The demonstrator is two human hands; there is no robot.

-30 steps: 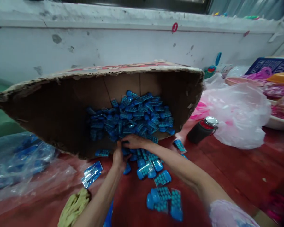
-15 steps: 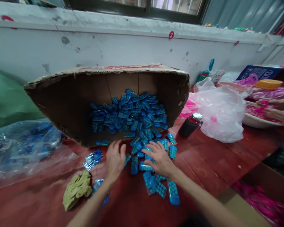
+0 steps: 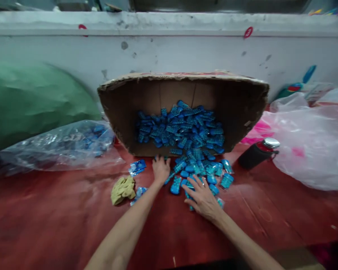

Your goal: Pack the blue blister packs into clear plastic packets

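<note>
And here's the right hand (image 3: pixel 203 198), fingers spread and loose over blue packets (image 3: pixel 195 155) strewn from the carton (image 3: pixel 249 107), which sits towards the table's (image 3: pixel 73 225) far edge; the left hand (image 3: pixel 161 171), fingers parted, looks unclenched at the carton's lower rim. These packets look light, slick, fairly stiff: best pinched by their solid blue ends.

To the right of my right grip (image 3: pixel 201 195), there is wide passage over the red surface (image 3: pixel 259 213), until the dark bottle (image 3: pixel 252 155) ahead. Beyond this grip, blue packets (image 3: pixel 195 165) hinder me. The carton (image 3: pixel 246 108) limits my left grip (image 3: pixel 161 169) ahead; leftward, shiny wrappers (image 3: pixel 137 167) and yellow cloth (image 3: pixel 123 190) obstruct.
</note>
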